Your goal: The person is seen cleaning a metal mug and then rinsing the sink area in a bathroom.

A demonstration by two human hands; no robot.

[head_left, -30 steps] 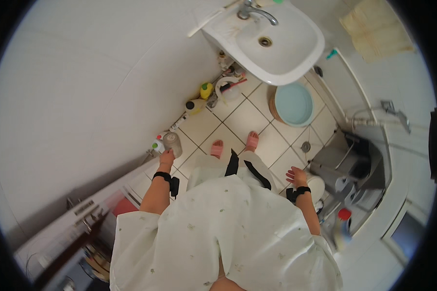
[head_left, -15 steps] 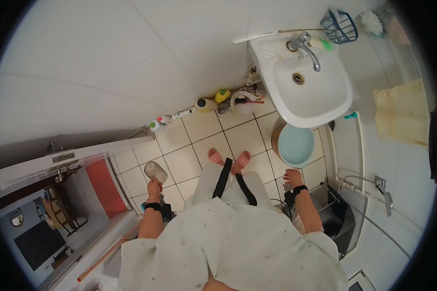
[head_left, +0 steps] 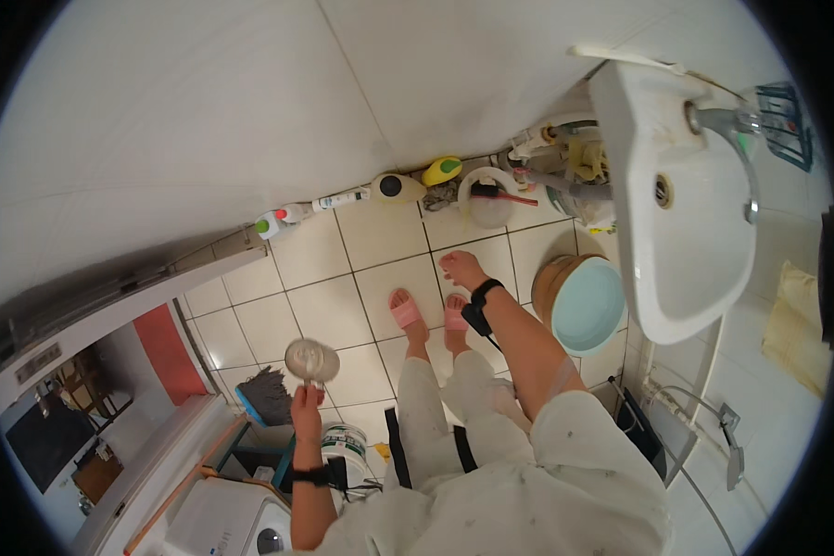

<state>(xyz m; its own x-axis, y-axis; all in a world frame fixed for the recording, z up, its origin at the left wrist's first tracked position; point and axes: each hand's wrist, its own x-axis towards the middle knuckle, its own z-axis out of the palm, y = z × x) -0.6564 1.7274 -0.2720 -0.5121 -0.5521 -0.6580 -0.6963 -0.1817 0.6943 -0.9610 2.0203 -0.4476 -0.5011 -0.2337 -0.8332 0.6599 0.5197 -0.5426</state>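
Cream square floor tiles (head_left: 371, 301) with dark grout lie beneath everything, bordered by a pale, glossy wall (head_left: 250, 120). Over them, toward the left, is a rounded, greyish, see-through-looking vessel (head_left: 312, 360), somewhat blurred. The left hand (head_left: 307, 414) grasps its near end, fingers closed around it. Just beside it, a shaggy grey mop head (head_left: 271, 397) with a blue edge rests on the floor; nearer the body stands a round white plastic bucket (head_left: 335, 434) with green printing.

Farther right, the right hand (head_left: 463, 269) is unclenched, fingers loosely bent, beyond two feet in pink open-toed slippers (head_left: 403, 309). To its right stands a brown round tub holding a light-blue basin (head_left: 587, 306).

Along the wall runs a row of bottles, among them a white one with a green cap (head_left: 269, 225), a pale yellow one with a black cap (head_left: 398, 188) and a bright yellow one (head_left: 442, 170). Next comes a round white pot (head_left: 473, 211) with a red-handled, black-headed brush (head_left: 505, 195). At far right hangs a white ceramic sink (head_left: 690, 269) with a chrome tap (head_left: 718, 119).
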